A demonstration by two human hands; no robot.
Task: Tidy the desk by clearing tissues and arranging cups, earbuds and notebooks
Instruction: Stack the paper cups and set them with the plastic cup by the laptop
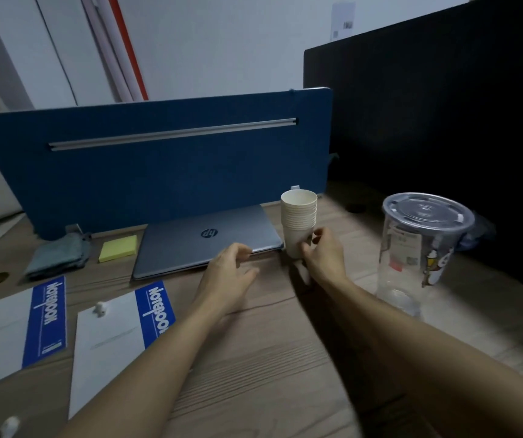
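Observation:
A stack of white paper cups (298, 221) stands upright on the wooden desk (253, 358), right of the closed laptop. My right hand (324, 252) grips the stack's lower part from the right. My left hand (230, 276) hovers above the desk by the laptop's front edge, fingers loosely curled and holding nothing. Two white notebooks with blue title bands lie at the left: one (13, 330) at the desk's left edge, another (118, 339) beside it. One white earbud (100, 308) lies on the nearer notebook's top edge; a second earbud (9, 426) is at the bottom left.
A closed grey laptop (206, 240) lies against the blue divider panel (159, 159). Yellow sticky notes (118, 248) and a folded grey cloth (56, 256) sit to its left. A tall clear lidded plastic cup (418, 251) stands at the right, before a black partition (443, 121).

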